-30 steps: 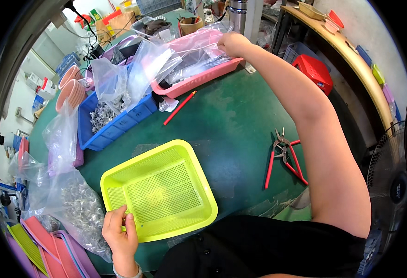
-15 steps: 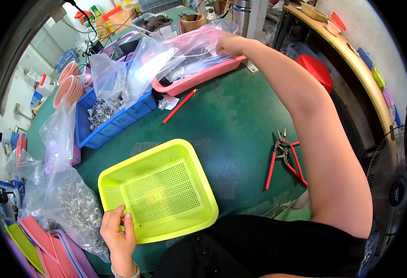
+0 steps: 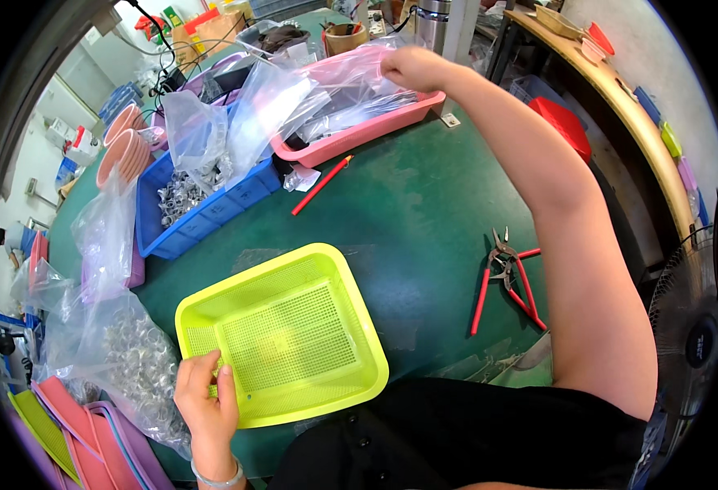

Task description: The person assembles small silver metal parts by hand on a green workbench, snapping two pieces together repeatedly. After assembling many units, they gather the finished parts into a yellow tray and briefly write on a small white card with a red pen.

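A bright yellow-green perforated basket (image 3: 361, 327) lies on the table in front of me, with only a tiny speck on its floor. My left hand (image 3: 205, 400) grips its near left rim between thumb and fingers. My right arm reaches to the far side, where my right hand (image 3: 412, 69) is curled closed on a clear plastic bag (image 3: 363, 72) over a pink basket (image 3: 367, 133). Bundles of thin, pale strips in plastic (image 3: 367, 113) lie in that pink basket. The right fingertips are partly hidden from view.
A blue bin (image 3: 212, 220) of small metal parts stands far left, a clear bag of metal parts (image 3: 140, 359) nearer. Red-handled pliers (image 3: 503, 273) lie right, a red pencil (image 3: 320, 189) mid-table. Stacked coloured baskets (image 3: 89, 433) sit lower left; a fan (image 3: 694, 339) stands right.
My right hand has lifted slightly away over the pink basket, and the plastic there has shifted. My left hand stays at the yellow-green basket's rim. The whole view has shifted a little.
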A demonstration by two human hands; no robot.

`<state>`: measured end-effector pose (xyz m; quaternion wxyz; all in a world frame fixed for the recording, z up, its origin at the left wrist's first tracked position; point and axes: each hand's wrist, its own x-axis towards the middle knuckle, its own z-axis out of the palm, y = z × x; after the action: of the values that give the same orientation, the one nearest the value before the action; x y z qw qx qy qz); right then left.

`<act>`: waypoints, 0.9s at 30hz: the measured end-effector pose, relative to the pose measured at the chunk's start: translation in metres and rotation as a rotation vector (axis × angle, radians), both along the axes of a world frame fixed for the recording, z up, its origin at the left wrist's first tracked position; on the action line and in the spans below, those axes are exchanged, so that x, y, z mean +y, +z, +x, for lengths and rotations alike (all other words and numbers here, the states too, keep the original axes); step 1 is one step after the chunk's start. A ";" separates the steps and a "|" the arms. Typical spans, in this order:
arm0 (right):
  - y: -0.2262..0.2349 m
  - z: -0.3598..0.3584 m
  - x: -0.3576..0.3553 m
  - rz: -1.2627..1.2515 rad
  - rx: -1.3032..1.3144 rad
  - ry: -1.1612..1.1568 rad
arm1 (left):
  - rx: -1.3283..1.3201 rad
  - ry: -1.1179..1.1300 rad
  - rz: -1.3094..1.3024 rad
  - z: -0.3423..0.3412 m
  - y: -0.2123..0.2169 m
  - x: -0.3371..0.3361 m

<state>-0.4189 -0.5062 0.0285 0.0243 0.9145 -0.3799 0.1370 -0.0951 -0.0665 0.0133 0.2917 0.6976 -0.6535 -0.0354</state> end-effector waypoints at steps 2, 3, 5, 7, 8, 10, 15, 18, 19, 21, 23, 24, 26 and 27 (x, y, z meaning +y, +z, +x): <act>0.029 0.004 0.028 -0.076 -0.044 0.105 | 0.039 -0.055 -0.023 -0.003 0.006 -0.017; 0.039 0.014 0.042 -0.105 -0.070 0.172 | 0.085 -0.080 -0.022 -0.005 0.009 -0.026; 0.055 0.036 0.087 0.087 -0.262 0.316 | 0.327 -0.113 -0.042 -0.015 0.013 -0.049; 0.057 0.065 0.128 0.214 -0.451 0.578 | 0.634 -0.172 -0.062 -0.036 0.018 -0.070; 0.058 0.079 0.150 0.359 -0.469 0.591 | 0.740 -0.217 -0.056 -0.045 0.022 -0.077; 0.056 0.098 0.186 0.590 -0.493 0.622 | 0.927 -0.272 -0.046 -0.064 0.028 -0.089; 0.033 0.111 0.176 0.903 -0.393 0.367 | 1.102 -0.243 0.182 -0.047 0.015 -0.086; -0.048 0.104 0.119 0.156 0.090 0.222 | 1.168 -0.147 0.265 -0.029 0.006 -0.071; -0.071 0.096 0.114 0.048 0.110 0.221 | 1.197 -0.125 0.264 -0.023 0.003 -0.062; -0.094 0.101 0.113 -0.058 0.284 0.170 | 1.256 -0.071 0.244 -0.012 -0.002 -0.040; -0.115 0.104 0.120 -0.218 0.250 0.168 | 1.224 -0.001 0.179 -0.004 -0.005 -0.013; -0.118 0.107 0.121 -0.249 0.263 0.176 | 1.190 0.042 0.116 -0.004 -0.005 0.000; -0.116 0.108 0.125 -0.262 0.274 0.192 | 0.850 0.098 -0.082 0.002 -0.012 0.024; -0.117 0.105 0.127 -0.275 0.255 0.196 | 0.489 0.061 -0.264 0.005 -0.011 0.035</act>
<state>-0.3137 -0.3790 -0.0882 0.1833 0.9451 -0.2606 0.0724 -0.0905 -0.0319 0.0018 0.5301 0.6437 -0.5412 -0.1087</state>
